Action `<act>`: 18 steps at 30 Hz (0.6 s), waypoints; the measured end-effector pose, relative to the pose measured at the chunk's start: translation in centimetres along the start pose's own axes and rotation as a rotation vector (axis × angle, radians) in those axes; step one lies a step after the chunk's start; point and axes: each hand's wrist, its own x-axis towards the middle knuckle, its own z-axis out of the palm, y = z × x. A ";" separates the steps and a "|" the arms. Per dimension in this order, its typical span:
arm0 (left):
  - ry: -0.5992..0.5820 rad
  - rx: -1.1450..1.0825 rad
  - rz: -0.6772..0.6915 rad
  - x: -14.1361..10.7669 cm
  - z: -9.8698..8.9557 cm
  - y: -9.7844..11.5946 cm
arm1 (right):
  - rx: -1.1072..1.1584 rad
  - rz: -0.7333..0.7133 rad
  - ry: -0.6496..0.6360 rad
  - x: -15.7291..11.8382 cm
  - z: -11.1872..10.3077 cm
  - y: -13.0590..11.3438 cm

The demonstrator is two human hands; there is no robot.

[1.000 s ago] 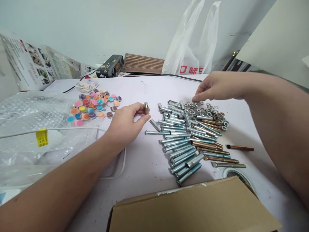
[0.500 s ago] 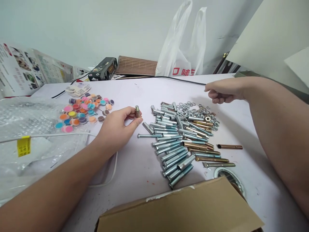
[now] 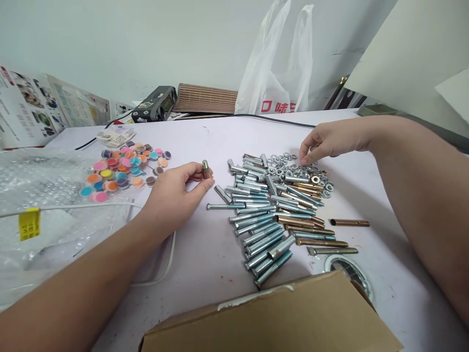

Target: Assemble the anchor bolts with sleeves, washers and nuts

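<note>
My left hand pinches a short, upright metal bolt with a threaded top; the fingers hide its lower part. At the far right of the hardware, my right hand reaches down with its fingertips together at the pile of washers. Whatever is between those fingertips is hidden. Silver bolts lie in a row in the middle of the table, with metal sleeves among them. Several copper-coloured sleeves are mixed in, and one copper tube lies apart to the right.
An open cardboard box occupies the near edge, beside a round silver-rimmed object. Colourful small discs and bubble wrap spread leftward, crossed by a white cable. A white plastic bag stands behind.
My right hand has come down and left onto the washers, and its fingers have drawn together there. My left hand still holds the bolt in nearly the same place.
</note>
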 end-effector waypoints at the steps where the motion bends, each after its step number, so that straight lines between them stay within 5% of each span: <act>1: 0.001 0.000 -0.002 0.0 0.0 0.0 | 0.014 -0.005 -0.052 0.1 0.1 -0.1; 11: 0.005 0.038 -0.011 0.1 -0.1 0.2 | 0.078 -0.072 -0.180 0.7 0.7 0.1; 18: 0.000 0.033 -0.032 -0.1 -0.2 0.2 | 0.051 0.013 -0.147 0.4 0.2 0.2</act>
